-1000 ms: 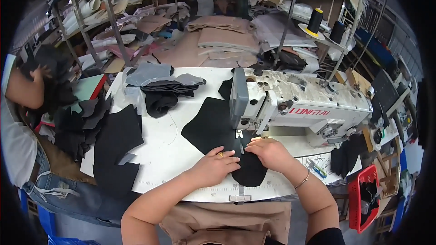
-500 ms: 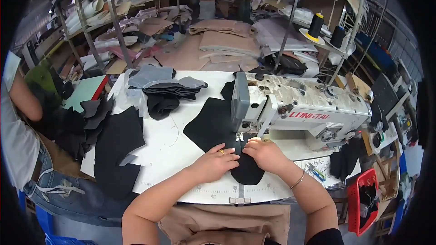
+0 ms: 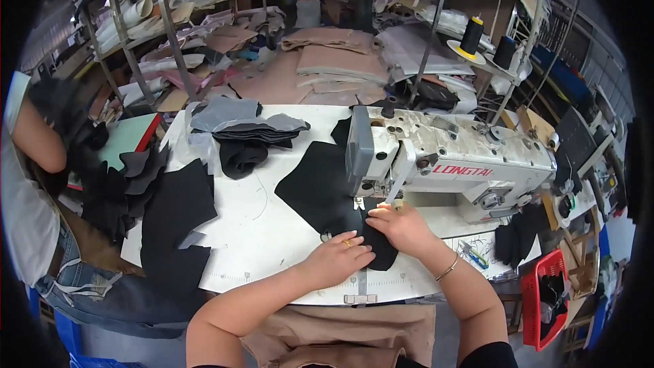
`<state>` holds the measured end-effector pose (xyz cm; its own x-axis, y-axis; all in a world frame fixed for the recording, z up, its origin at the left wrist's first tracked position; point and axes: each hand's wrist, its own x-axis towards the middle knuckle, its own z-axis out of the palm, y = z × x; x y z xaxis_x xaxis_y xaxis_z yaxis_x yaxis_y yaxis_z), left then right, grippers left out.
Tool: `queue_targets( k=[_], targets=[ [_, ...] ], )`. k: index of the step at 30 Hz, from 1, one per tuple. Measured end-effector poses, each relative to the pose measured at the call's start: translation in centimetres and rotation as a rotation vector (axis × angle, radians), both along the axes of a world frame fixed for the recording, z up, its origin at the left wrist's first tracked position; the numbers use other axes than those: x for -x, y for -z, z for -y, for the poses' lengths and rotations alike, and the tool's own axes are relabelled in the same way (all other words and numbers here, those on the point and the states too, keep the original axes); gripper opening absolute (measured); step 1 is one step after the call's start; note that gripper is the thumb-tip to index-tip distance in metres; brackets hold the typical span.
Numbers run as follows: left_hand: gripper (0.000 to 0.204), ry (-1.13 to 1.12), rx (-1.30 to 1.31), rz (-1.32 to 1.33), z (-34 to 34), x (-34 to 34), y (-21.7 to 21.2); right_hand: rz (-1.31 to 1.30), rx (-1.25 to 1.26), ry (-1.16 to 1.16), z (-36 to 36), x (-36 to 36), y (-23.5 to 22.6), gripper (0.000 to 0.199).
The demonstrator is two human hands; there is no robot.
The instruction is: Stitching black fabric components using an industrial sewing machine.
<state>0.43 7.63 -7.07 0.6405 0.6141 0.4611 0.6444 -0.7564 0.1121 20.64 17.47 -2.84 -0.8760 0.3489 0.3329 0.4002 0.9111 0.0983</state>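
Observation:
A black fabric piece (image 3: 313, 180) lies on the white table of a sewing machine (image 3: 456, 153), partly under its presser foot (image 3: 359, 203). My left hand (image 3: 338, 257), with a ring on one finger, rests palm down on the cloth's near left edge, fingers stretched out. Close to the right of the presser foot, my right hand (image 3: 402, 230) presses its bunched fingers onto the cloth and holds it; the thumb is hidden. A bracelet circles my right wrist. The near part of the cloth shows between and below my hands.
Black cut pieces (image 3: 177, 225) and a grey-black stack (image 3: 248, 129) lie left on the table. Tweezers or snips (image 3: 475, 255) lie right, near a red basket (image 3: 545, 300). Thread cones (image 3: 471, 37) stand behind. Another person's arm (image 3: 37, 133) is at far left.
My left hand has slid nearer to me and slightly right over the cloth. The black piece has shifted slightly away from me. My right hand stays nearly in place.

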Motion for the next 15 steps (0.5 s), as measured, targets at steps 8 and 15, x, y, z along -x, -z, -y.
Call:
queue_targets(
  k=[8,15],
  targets=[
    [0.029,-0.028,0.127,0.101,0.45,0.37,0.15,-0.004,-0.070,-0.055,0.16,0.19,0.23,0.019],
    [0.032,-0.068,0.157,0.081,-0.03,0.86,0.02,-0.022,-0.099,-0.064,-0.18,0.58,0.32,0.013]
  ],
)
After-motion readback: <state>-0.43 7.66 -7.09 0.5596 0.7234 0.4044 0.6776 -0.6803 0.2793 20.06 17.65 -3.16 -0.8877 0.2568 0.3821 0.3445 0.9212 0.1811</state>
